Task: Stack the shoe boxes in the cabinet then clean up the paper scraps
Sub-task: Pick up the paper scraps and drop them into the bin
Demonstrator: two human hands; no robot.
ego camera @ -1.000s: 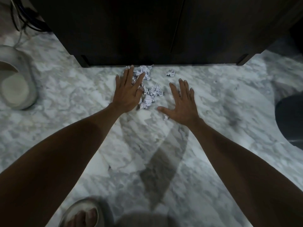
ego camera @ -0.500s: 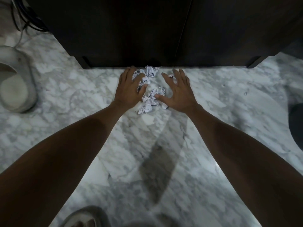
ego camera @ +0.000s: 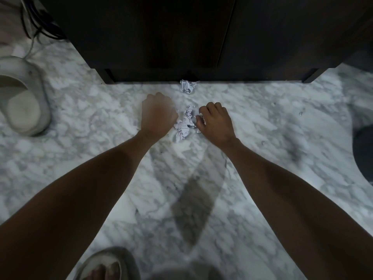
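Marble floor: left hand fisted, contents hidden; right hand curled, pinching paper scraps.

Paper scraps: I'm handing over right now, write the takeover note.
Left hand: fisted, blurred; whether it holds scraps cannot be told.
Right hand: fingers curled round a white scrap at its thumb side.
Paper scraps: small crumpled pile on the marble floor between the hands. One stray scrap lies against the cabinet base.
Done: cabinet doors closed; boxes not visible.
Left: gather the pile and the stray scrap, then dispose of them.
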